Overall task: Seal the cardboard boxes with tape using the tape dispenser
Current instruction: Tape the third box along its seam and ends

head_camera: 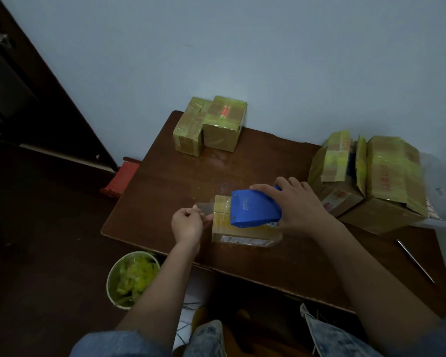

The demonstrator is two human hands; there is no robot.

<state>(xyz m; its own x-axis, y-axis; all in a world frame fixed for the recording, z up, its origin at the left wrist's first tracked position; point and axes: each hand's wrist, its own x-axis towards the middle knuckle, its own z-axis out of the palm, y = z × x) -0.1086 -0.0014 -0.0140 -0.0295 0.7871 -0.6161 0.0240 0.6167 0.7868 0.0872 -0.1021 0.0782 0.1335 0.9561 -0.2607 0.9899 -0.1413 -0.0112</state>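
With the right hand (298,204) gripping the dispenser (255,208) on the box (245,231) near the table (165,176) front edge, and the left hand (187,224) pinching the tape (204,206) end — loose, unstuck — it could fold or wrinkle if tension slips.

A brown table (165,176) stood against a pale blue wall (242,47). On the table's right side, near its front edge, lay a thin metal rod (415,261), set at a slant. On the floor just left of the table's front corner sat a round tub (133,279) filled with yellow-green scraps. A red, flat thing (121,179) lay at the table's left edge, near the wall; what it was could not be told. Farther left of the table stood dark wooden furniture (23,86).
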